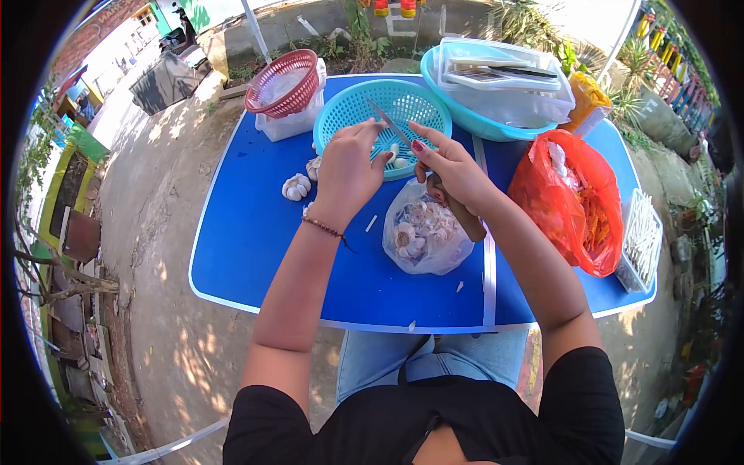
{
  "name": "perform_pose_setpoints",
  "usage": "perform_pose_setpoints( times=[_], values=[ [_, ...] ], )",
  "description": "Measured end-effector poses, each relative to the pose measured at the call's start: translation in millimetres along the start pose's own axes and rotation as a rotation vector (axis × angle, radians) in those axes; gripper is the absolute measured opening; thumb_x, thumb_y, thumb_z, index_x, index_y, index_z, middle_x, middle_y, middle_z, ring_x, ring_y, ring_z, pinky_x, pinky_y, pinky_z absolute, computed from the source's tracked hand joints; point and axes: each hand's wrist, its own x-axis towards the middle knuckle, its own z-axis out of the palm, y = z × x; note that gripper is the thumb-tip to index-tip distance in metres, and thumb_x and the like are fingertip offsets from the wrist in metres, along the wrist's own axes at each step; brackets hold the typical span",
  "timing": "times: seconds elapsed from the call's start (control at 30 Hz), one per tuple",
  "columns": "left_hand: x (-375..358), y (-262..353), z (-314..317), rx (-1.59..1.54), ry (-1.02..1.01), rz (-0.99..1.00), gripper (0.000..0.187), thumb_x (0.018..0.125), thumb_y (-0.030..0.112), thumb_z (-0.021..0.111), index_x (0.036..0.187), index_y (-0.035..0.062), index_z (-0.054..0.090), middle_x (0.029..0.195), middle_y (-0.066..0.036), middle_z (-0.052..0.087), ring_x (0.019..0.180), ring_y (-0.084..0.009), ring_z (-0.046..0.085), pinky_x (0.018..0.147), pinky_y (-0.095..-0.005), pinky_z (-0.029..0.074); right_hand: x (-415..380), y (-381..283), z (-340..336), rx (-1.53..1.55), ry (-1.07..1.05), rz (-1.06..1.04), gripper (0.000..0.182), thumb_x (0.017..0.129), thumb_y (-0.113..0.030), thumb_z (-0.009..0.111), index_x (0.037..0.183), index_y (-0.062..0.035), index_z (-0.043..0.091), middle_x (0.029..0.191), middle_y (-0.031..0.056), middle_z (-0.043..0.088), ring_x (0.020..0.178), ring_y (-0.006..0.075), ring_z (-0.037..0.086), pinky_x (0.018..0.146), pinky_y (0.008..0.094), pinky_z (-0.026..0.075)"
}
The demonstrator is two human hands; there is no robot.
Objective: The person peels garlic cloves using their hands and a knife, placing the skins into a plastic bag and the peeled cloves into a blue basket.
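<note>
Two hands [349,167], one knife [391,124], two teal baskets [349,116], one red basket [283,81], two bags [566,194].

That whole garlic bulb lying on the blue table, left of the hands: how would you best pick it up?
Pinch the garlic bulb across its rounded sides, coming straight down from above. It lies alone on the blue table, with open space on its left, and its ribbed cloves probably give fingertips purchase.

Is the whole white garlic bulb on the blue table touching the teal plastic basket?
Apart. The head view shows bare blue table between the whole white garlic bulb and the teal plastic basket.
</note>
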Motion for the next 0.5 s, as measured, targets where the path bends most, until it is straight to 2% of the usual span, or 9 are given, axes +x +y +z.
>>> perform_pose_setpoints(
  times=[0.03,0.13,0.23,0.3,0.33,0.5],
  values=[
    [-4,6,-8,0.047,0.021,0.046,0.032,0.076,0.013,0.072,0.106,0.0032,0.065,0.107,-0.015,0.065,0.093,-0.0301,0.064,0.080,-0.0374,0.050,-5,-1,-4,0.009,-0.027,-0.006,0.047,0.100,-0.028,0.044,0.140,-0.0060,0.035,0.070,0.0041,0.053,0.041,0.0055,0.044,0.037,0.0202,0.036],
    [-23,35,-37,-0.456,-0.386,-0.199,0.029,0.076,0.011,0.070,0.104,0.0041,0.066,0.103,-0.013,0.065,0.094,-0.0296,0.062,0.082,-0.0372,0.049,-31,-2,-12,0.015,-0.077,0.000,0.046,0.099,-0.027,0.046,0.136,-0.0021,0.039,0.071,0.0046,0.054,0.041,0.0052,0.043,0.036,0.0210,0.036],
    [-45,45,-34,-0.475,-0.602,-0.026,0.025,0.074,0.011,0.071,0.098,0.0048,0.066,0.092,-0.011,0.064,0.092,-0.0280,0.060,0.082,-0.0370,0.049,-51,7,-17,-0.004,-0.068,0.033,0.040,0.099,-0.023,0.045,0.132,-0.0014,0.043,0.073,0.0041,0.055,0.042,0.0042,0.043,0.037,0.0197,0.035],
    [-56,49,-23,-0.348,-0.615,0.019,0.024,0.072,0.013,0.072,0.094,0.0051,0.066,0.088,-0.011,0.063,0.089,-0.0276,0.060,0.081,-0.0368,0.048,-61,16,-18,0.014,-0.053,0.040,0.037,0.100,-0.020,0.044,0.131,-0.0021,0.045,0.073,0.0034,0.055,0.044,0.0036,0.044,0.039,0.0186,0.034],
    [-60,49,-18,-0.283,-0.620,0.043,0.024,0.071,0.015,0.073,0.092,0.0053,0.065,0.086,-0.011,0.062,0.087,-0.0274,0.059,0.081,-0.0368,0.048,-69,14,-14,-0.007,-0.020,0.059,0.035,0.099,-0.019,0.045,0.130,-0.0034,0.048,0.073,0.0016,0.054,0.051,0.0030,0.045,0.046,0.0185,0.036],
    [-60,49,-9,-0.225,-0.647,0.010,0.030,0.067,0.017,0.073,0.092,0.0036,0.063,0.083,-0.012,0.061,0.081,-0.0289,0.059,0.079,-0.0357,0.049,-84,26,-11,-0.102,0.034,-0.032,0.034,0.095,-0.017,0.052,0.125,-0.0032,0.052,0.075,0.0003,0.054,0.061,0.0040,0.047,0.054,0.0200,0.039]
  ],
)
